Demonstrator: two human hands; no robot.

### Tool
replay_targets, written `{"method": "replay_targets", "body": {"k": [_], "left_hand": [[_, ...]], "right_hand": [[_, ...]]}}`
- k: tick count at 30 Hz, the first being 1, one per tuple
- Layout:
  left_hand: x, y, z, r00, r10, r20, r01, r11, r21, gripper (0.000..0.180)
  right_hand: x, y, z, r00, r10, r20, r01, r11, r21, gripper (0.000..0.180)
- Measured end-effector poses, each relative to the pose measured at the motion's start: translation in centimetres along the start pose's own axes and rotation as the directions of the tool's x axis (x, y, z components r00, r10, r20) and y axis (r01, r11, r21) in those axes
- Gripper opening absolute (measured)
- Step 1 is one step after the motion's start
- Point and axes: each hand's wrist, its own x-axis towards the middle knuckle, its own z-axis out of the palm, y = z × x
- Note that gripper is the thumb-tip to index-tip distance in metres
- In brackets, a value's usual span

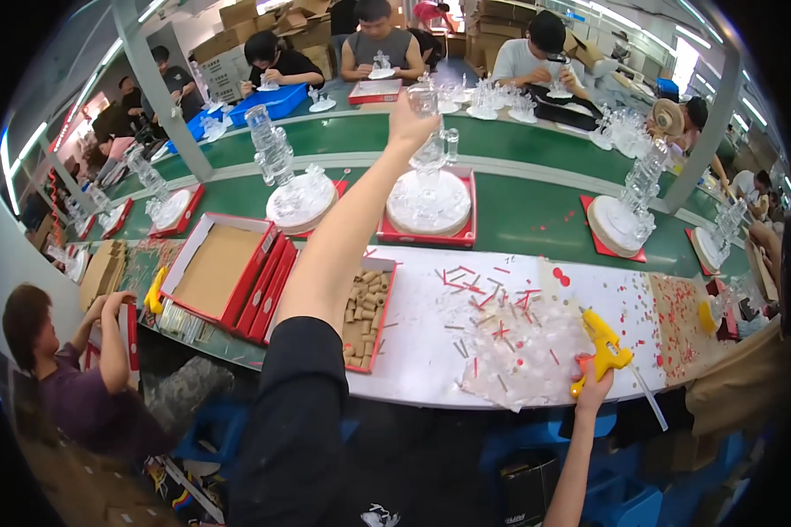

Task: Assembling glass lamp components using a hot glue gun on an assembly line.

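- The left hand (411,127) has its fingers closed around the upper part of a clear tower model (429,156), little gap showing; some fingertips are hidden behind the hand and the clear parts.
- The model rises from a round white base (428,206), which sits in a shallow red box (471,211) on the green bench (518,235), by the edge nearest the person.
- The right hand (596,383) has its fingers wrapped around the handle of a yellow glue gun (605,341), at the near edge of the white bench (417,356); whether a finger presses the trigger I cannot tell.
- The gun's nozzle points toward the white bench's far edge; a clear glue stick (649,400) hangs from its rear, past the near edge.
- A crumpled clear plastic sheet (523,360) with scattered sticks lies left of the gun, reaching the near edge.
- Under the left forearm, a red-rimmed tray of brown plugs (367,321) stands toward the white bench's left end.
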Motion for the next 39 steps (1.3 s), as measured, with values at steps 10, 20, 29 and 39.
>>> {"method": "replay_targets", "body": {"k": [10, 20, 29, 39], "left_hand": [[-7.5, -1.8, -1.1, 0.977, 0.091, 0.192, -0.168, 0.885, 0.435, 0.077], [-19.9, 16.4, -30.3, 0.868, -0.118, 0.482, -0.286, 0.674, 0.681, 0.049], [-24.9, 9.1, -47.2, 0.779, -0.413, 0.471, -0.342, 0.35, 0.872, 0.022], [-23.3, 17.8, -34.3, 0.852, -0.085, 0.516, -0.385, 0.565, 0.73, 0.004]], "right_hand": [[0.2, 2.6, -1.5, 1.0, 0.019, 0.013, -0.018, 0.999, -0.039, 0.032], [1.5, 3.5, -2.3, 0.999, -0.02, -0.032, 0.018, 0.998, -0.066, 0.034], [0.3, 3.0, -1.6, 0.998, 0.013, -0.054, -0.012, 1.0, 0.013, 0.034], [1.2, 2.3, -1.9, 0.999, 0.006, -0.047, 0.001, 0.991, 0.137, 0.033]]}}
